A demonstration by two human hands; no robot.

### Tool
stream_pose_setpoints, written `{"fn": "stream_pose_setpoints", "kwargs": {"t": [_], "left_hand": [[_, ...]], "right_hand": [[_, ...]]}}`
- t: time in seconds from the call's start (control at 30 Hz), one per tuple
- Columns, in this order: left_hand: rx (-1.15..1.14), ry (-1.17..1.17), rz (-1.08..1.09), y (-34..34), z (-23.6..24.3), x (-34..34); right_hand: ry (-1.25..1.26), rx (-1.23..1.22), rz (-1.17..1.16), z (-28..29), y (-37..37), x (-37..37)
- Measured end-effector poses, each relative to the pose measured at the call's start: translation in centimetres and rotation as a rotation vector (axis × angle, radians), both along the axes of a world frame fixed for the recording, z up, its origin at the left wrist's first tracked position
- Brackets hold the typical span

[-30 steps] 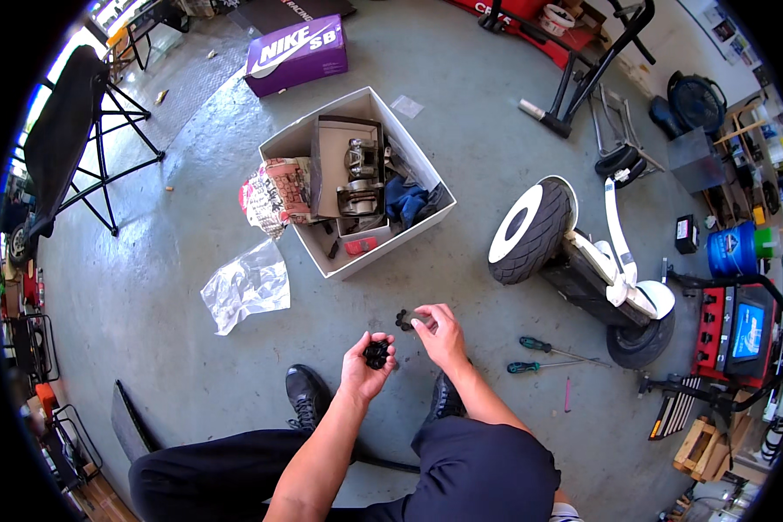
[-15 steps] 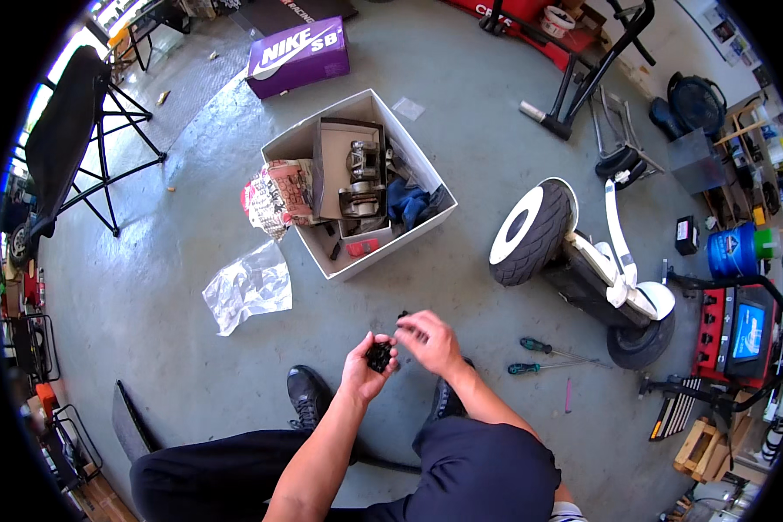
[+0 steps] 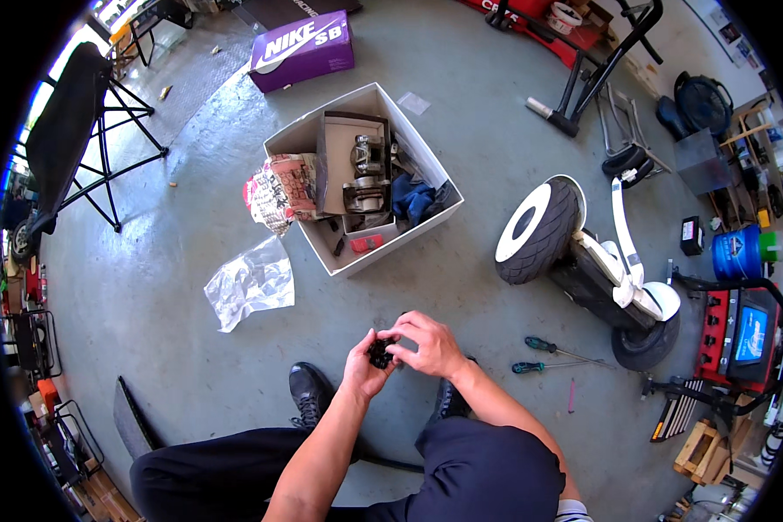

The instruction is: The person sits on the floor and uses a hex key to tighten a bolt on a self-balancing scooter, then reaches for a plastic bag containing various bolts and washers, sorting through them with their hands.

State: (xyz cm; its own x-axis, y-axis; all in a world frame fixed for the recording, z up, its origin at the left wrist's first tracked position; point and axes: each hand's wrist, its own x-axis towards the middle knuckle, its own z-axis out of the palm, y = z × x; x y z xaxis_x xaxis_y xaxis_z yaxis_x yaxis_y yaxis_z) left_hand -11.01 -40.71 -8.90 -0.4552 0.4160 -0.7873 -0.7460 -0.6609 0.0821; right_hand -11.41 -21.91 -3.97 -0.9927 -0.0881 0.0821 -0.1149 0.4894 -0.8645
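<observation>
I sit low over a grey concrete floor [image 3: 461, 287], with bare floor open right around my hands and out to my left as far as the crumpled clear plastic bag [image 3: 250, 284]. Ahead of me the open white cardboard box [image 3: 363, 178] stands well apart from my hands, its near corner pointing toward me; it holds a brown carton, metal parts and a blue cloth, and a printed wrapper hangs at its left side. Beyond it a purple shoe box [image 3: 303, 50] lies near the far edge of the floor. To my right a white and black self-balancing scooter [image 3: 587, 261] lies tipped on the floor, and two green-handled screwdrivers [image 3: 548, 357] lie between it and my right forearm, close to my elbow side. A folding chair [image 3: 78, 130] stands at the far left, and shelves, a blue drum and a red machine crowd the right edge.

My knees in dark trousers fill the lower edge, with a black shoe [image 3: 309, 393] just under my hands. Both forearms rise from below and meet in the middle. My left hand [image 3: 364, 370] cups a small black part [image 3: 379, 352] from beneath, fingers curled about it. My right hand [image 3: 426, 344] comes over from the right, fingertips pinched down on the same part, so the two hands touch around it above the floor in front of my shoes.
</observation>
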Motion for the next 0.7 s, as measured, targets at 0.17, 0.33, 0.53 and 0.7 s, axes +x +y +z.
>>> {"fn": "stream_pose_setpoints", "kwargs": {"t": [0.17,0.33,0.53,0.7], "left_hand": [[0.182,0.028,-0.037,-0.3,-0.9,0.0],[0.039,0.0,-0.043,-0.3,-0.4,0.1],[-0.085,-0.052,0.011,-0.4,-0.2,-0.1],[0.074,-0.014,0.043,-0.4,-1.3,0.2]], "right_hand": [[-0.188,0.2,-0.25,-6.1,1.1,-0.7],[-0.205,0.476,-0.174,-8.7,-1.0,-0.9],[-0.184,0.038,-0.267,-4.3,-0.9,-0.6],[-0.213,-0.004,-0.253,-2.3,-0.3,-0.2]]}}
